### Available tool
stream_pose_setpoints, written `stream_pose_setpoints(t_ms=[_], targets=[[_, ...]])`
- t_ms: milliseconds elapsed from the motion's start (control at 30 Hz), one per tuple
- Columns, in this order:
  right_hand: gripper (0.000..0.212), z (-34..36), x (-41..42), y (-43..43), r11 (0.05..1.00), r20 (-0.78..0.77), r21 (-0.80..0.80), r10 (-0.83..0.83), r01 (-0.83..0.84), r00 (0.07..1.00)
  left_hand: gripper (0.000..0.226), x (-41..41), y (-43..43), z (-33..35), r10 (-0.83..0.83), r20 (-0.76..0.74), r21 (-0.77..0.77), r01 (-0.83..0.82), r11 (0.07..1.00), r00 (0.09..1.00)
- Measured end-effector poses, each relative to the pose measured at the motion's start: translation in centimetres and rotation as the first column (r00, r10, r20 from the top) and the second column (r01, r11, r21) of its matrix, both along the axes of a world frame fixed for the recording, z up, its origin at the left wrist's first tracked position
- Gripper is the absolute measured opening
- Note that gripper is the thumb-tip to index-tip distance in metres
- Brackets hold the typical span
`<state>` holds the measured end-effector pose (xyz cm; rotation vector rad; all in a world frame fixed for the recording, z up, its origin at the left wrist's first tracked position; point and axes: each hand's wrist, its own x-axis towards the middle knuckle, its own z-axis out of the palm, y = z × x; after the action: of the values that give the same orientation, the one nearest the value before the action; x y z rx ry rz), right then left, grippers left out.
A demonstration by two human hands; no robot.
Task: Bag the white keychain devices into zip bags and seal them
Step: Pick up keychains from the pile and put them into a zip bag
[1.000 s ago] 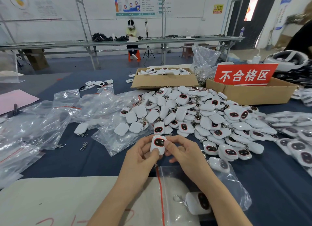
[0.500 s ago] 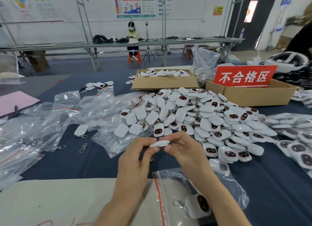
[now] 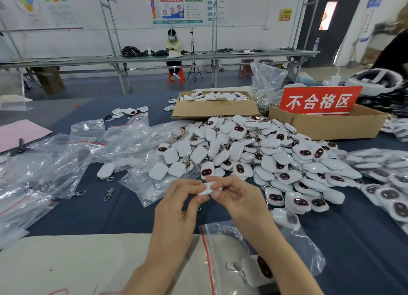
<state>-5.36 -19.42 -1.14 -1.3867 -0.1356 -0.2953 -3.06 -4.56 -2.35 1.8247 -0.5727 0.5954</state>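
Left hand and right hand pinch one small white plastic keychain device edge-on, fingers clenched, just before the device heap. Advice: keep grip, slide clasp-first into clear red-striped zip bag nearer the person.

dark blue worktop, beige sheet at the near edge, pink sheet far left. loose metal clasps left of centre. two open cardboard boxes at the back: left box, right box carrying a red sign with white characters. white headset behind the right box. across the floor: a second long worktop, seated person behind it, tripod beside them, poster on the wall, dark door at right.
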Motion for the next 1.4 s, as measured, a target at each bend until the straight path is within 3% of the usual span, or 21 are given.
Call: stream_pose_setpoints(t_ms=[133, 233, 333, 467, 767, 900, 1033, 1400], targets=[[0.019, 0.0, -0.1, -0.3, 0.995, -0.022, 0.064, 0.079, -0.078, 0.997, 0.022, -0.2, 0.0, -0.1, -0.126, -0.234, -0.045, 0.119, 0.992, 0.964], [0.039, 0.2, -0.3, -0.5, 0.988, -0.008, 0.035, 0.151, -0.15, 0.989, 0.036, -0.3, 0.0, 0.2, -0.246, -0.334, -0.084, 0.231, 0.969, 0.91], [0.047, 0.3, -0.5, -0.5, 0.992, -0.041, -0.036, 0.12, -0.121, 0.992, 0.033, -0.5, 0.1, 0.5, -0.263, -0.337, -0.127, 0.233, 0.964, 0.904], [0.035, 0.3, -0.5, -0.3, 0.997, -0.07, -0.067, 0.017, -0.022, 0.997, 0.021, -0.4, -0.2, 0.4, -0.153, -0.312, -0.109, 0.125, 0.986, 0.938], [0.026, 0.4, -0.5, -0.2, 0.998, -0.068, -0.052, -0.032, 0.028, 0.997, 0.055, -0.1, -0.3, 0.0, -0.123, -0.25, -0.152, 0.086, 0.985, 0.96], [0.027, 0.4, -0.5, 0.0, 0.998, -0.067, -0.038, 0.041, -0.044, 0.997, 0.034, -0.2, -0.1, 0.4, -0.17, -0.351, -0.257, 0.08, 0.963, 0.921], [0.031, 0.3, -0.5, 1.2, 0.986, 0.015, -0.15, 0.071, -0.067, 0.997, 0.038, 0.1, 0.2, 0.6, -0.242, -0.463, -0.36, 0.069, 0.93, 0.853], [0.031, 0.2, -0.4, 1.4, 0.99, 0.008, -0.129, 0.058, -0.057, 0.998, 0.042, 0.2, -0.1, 0.2, -0.22, -0.478, -0.309, 0.072, 0.948, 0.85]])
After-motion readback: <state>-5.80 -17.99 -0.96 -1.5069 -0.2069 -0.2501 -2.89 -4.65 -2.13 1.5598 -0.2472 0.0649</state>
